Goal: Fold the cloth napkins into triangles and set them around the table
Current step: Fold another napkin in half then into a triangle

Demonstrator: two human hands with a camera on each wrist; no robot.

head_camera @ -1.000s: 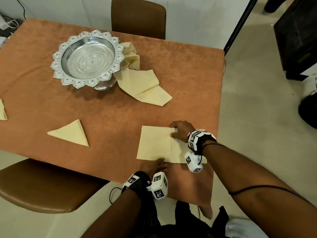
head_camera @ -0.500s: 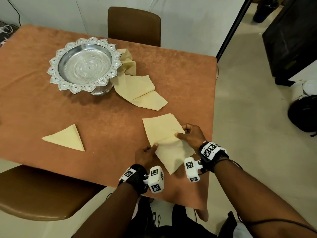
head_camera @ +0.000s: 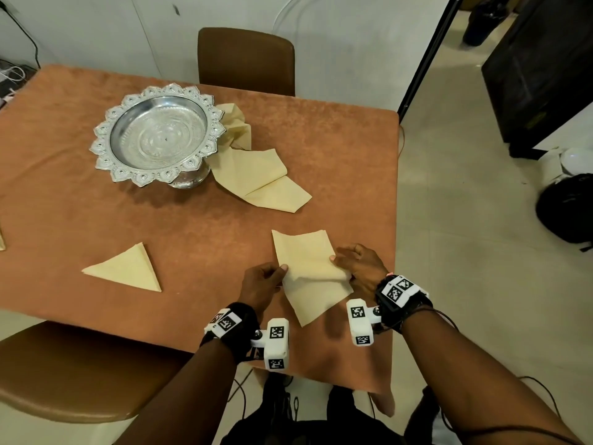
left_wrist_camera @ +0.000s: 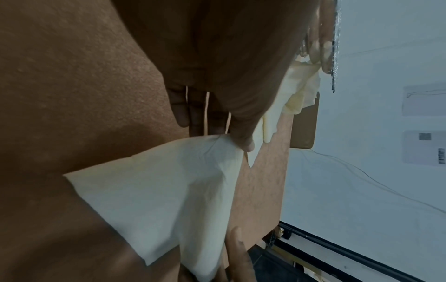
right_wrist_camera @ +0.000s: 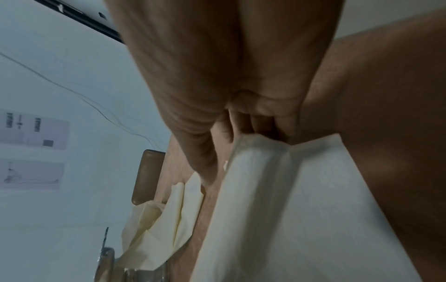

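A pale yellow cloth napkin (head_camera: pixel 308 271), folded to a square and turned like a diamond, lies near the table's front right edge. My left hand (head_camera: pixel 261 281) pinches its left corner between thumb and fingers; the left wrist view shows that pinch on the napkin (left_wrist_camera: pixel 169 190). My right hand (head_camera: pixel 359 268) grips the right corner, fingers curled on the napkin (right_wrist_camera: pixel 301 200) in the right wrist view. A finished triangle napkin (head_camera: pixel 128 271) lies to the left. An unfolded crumpled napkin (head_camera: pixel 256 175) trails from beside the silver bowl (head_camera: pixel 158 139).
The table wears an orange-brown cloth (head_camera: pixel 96 213). Brown chairs stand at the far side (head_camera: pixel 245 59) and the near left (head_camera: pixel 73 374). Another napkin's edge (head_camera: pixel 1 239) shows at the far left. Dark bags (head_camera: pixel 568 207) sit on the floor to the right.
The napkin has been turned from square-on to a diamond and shifted away from me. Both hands moved from pressing its edges to holding its left and right corners.
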